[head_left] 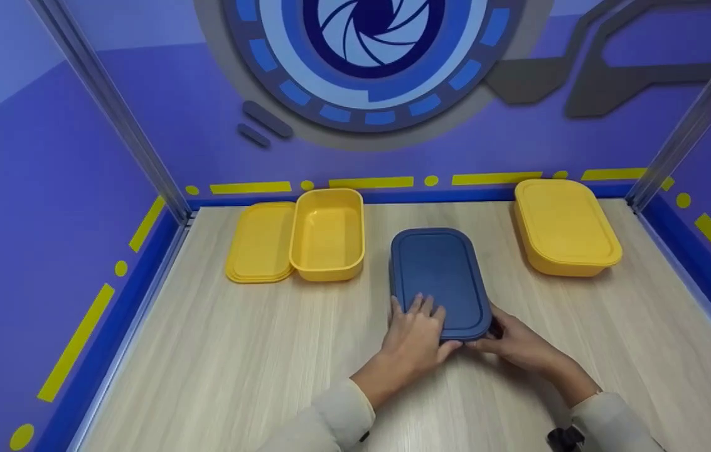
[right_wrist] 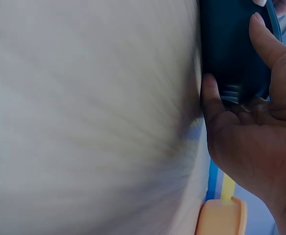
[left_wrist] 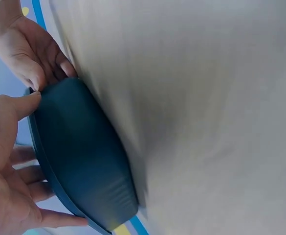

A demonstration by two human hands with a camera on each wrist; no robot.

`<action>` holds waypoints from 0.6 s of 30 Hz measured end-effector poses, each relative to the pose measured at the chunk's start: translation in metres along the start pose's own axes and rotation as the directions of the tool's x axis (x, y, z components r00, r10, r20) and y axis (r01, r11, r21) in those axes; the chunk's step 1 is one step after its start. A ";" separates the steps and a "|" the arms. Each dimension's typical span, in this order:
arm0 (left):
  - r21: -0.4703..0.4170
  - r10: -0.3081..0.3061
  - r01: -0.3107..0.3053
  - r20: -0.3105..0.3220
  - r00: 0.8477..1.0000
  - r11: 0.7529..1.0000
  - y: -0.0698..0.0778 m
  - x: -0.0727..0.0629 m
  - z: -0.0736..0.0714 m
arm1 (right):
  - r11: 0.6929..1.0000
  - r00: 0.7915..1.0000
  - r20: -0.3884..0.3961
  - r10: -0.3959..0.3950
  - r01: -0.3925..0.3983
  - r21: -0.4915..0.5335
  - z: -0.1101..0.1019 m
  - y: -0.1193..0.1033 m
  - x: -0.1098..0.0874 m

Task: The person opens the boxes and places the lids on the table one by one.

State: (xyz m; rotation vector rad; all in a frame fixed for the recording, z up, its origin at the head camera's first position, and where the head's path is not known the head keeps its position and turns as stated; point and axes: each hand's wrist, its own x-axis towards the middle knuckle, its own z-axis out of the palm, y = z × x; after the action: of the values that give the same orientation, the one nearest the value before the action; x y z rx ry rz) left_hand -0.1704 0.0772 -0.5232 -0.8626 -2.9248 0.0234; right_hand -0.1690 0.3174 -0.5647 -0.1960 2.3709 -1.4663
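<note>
A dark blue lidded food container (head_left: 437, 276) stands lengthwise on the table, its lid seated on top. My left hand (head_left: 415, 336) lies on the lid's near left part with its fingers spread and straight. In the left wrist view the left thumb (left_wrist: 28, 104) touches the lid's rim. My right hand (head_left: 521, 345) holds the near right corner, thumb on the near side and fingers around the right side. The right wrist view shows the right thumb (right_wrist: 265, 41) against the container wall and a fingertip low at its base.
At the back left a lidless yellow container (head_left: 328, 235) stands beside its yellow lid (head_left: 261, 242), which lies flat. Another yellow container (head_left: 568, 226) with its lid on stands at the back right. Blue-purple panels (head_left: 167, 125) wall the wooden table (head_left: 223, 364).
</note>
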 end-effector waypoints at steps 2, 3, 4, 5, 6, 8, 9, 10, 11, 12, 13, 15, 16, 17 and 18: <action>0.024 -0.005 0.006 -0.013 1.000 1.000 0.002 0.001 0.002 | 1.000 1.000 0.002 0.002 -0.002 -0.002 0.001 0.000 0.001; 0.038 -0.007 0.007 -0.021 1.000 0.999 0.003 0.001 0.003 | 1.000 1.000 0.003 -0.001 0.001 -0.006 0.001 -0.001 0.001; 0.053 -0.007 0.008 -0.029 1.000 0.999 0.004 0.002 0.005 | 1.000 1.000 0.002 -0.001 0.001 -0.007 0.001 -0.001 0.001; 0.069 -0.004 0.007 -0.038 0.999 0.998 0.004 0.002 0.006 | 1.000 1.000 0.005 -0.009 0.009 -0.016 0.001 -0.001 0.001; 0.083 0.000 0.004 -0.046 0.999 0.997 0.005 0.003 0.008 | 1.000 1.000 0.001 -0.009 0.009 -0.014 0.000 -0.001 0.001; 0.103 0.008 -0.002 -0.062 0.998 0.995 0.007 0.004 0.011 | 1.000 1.000 -0.004 -0.011 0.011 -0.019 0.000 -0.001 -0.001; 0.109 0.012 -0.004 -0.068 0.998 0.994 0.007 0.005 0.012 | 1.000 1.000 -0.004 -0.016 0.016 -0.020 -0.001 0.000 -0.001; 0.114 0.016 -0.007 -0.073 0.997 0.993 0.008 0.005 0.012 | 1.000 1.000 -0.005 -0.021 0.021 -0.021 -0.001 -0.001 -0.002; 0.119 0.019 -0.010 -0.076 0.997 0.993 0.009 0.006 0.013 | 0.999 1.000 -0.004 -0.026 0.025 -0.022 -0.002 -0.001 -0.003; 0.119 0.020 -0.011 -0.077 0.997 0.993 0.009 0.006 0.013 | 1.000 1.000 -0.006 -0.019 0.019 -0.014 -0.002 -0.001 -0.003; 0.118 0.020 -0.010 -0.077 0.997 0.993 0.009 0.006 0.012 | 1.000 1.000 -0.002 -0.024 0.024 -0.020 -0.002 -0.001 -0.003; 0.116 0.017 -0.008 -0.075 0.997 0.993 0.009 0.006 0.012 | 1.000 1.000 -0.002 -0.018 0.018 -0.025 -0.002 -0.002 -0.003; 0.115 0.015 -0.006 -0.073 0.997 0.993 0.009 0.005 0.011 | 1.000 1.000 -0.003 -0.011 0.011 -0.028 -0.001 -0.002 -0.003; 0.113 0.014 -0.006 -0.070 0.997 0.994 0.008 0.005 0.011 | 0.999 1.000 -0.001 -0.006 0.006 -0.037 -0.001 -0.003 -0.003; 0.110 0.012 -0.005 -0.068 0.998 0.994 0.008 0.005 0.010 | 0.999 1.000 -0.003 -0.002 0.002 -0.045 -0.001 -0.003 -0.003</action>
State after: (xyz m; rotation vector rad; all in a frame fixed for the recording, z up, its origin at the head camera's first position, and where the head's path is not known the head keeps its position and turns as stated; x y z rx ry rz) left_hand -0.1713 0.0870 -0.5332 -0.8419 -2.8263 0.1507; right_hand -0.1664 0.3179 -0.5609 -0.2081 2.4082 -1.4161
